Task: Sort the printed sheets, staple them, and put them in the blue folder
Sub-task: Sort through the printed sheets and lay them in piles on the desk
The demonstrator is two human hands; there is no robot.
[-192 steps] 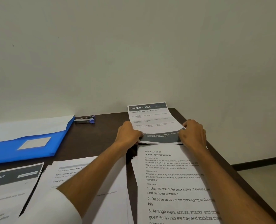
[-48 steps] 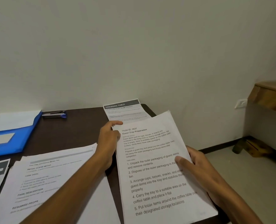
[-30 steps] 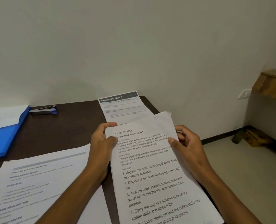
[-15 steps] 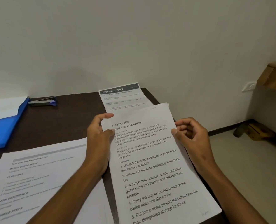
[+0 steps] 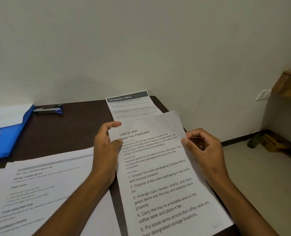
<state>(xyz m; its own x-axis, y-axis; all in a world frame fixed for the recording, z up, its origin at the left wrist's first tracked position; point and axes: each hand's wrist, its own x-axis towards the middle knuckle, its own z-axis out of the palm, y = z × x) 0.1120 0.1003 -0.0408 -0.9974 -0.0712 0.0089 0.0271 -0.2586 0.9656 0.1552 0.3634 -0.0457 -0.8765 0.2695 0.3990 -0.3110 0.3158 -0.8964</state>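
— Hands first: what is each one doing?
— Left hand (image 5: 105, 150) pinches the top left edge of the sheets (image 5: 161, 176), thumb on the printed face and forefinger curled over the upper edge. Right hand (image 5: 206, 150) pinches the right edge, thumb on the front, the other fingers curled behind.
— Where are those sheets?
— Held tilted over the right end of the table (image 5: 69, 130), heading "Guest Tray Preparation" on top. Whether the lower end touches the table cannot be told.
— And the other papers?
— A "Dressing Table" sheet (image 5: 129, 106) lies flat at the far edge, partly behind the held ones. A stack (image 5: 44, 189) lies to the left, under the left forearm.
— Folder and stapler?
— Folder (image 5: 6, 133) lies at the left edge with white paper in it. Stapler (image 5: 48, 109) sits just beside its far corner, near the wall (image 5: 141, 40).
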